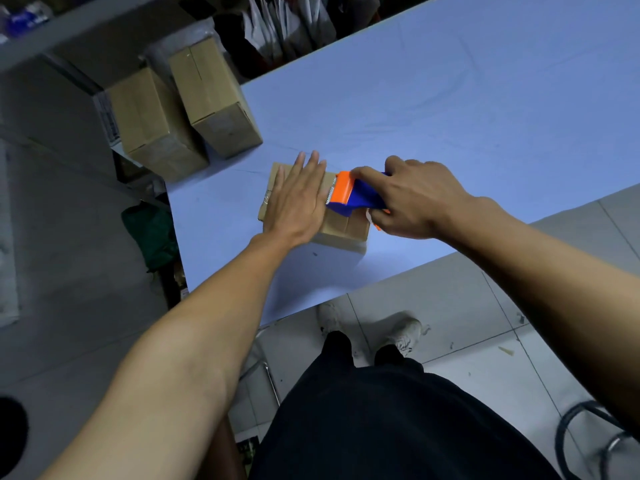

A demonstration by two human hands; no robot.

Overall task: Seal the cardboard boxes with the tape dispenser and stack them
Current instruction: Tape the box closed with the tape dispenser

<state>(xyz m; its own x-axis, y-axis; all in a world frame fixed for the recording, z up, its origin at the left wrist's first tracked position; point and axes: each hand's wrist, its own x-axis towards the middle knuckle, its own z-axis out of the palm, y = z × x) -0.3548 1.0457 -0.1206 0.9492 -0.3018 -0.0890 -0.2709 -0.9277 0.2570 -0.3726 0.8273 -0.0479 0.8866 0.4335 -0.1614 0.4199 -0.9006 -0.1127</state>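
Taping is under way: the left hand (298, 199), fingers straight, presses the cardboard box (341, 225) on the tabletop (467, 116); the right hand (412, 199), fingers clamped on the tape dispenser (353, 195), must next draw it along the seam.

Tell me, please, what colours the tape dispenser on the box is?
The tape dispenser is blue with an orange front guard, seen in the head view.

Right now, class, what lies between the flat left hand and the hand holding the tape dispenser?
In the head view, only the box top lies between the left hand and the right hand, with the tape dispenser's orange front reaching over it.
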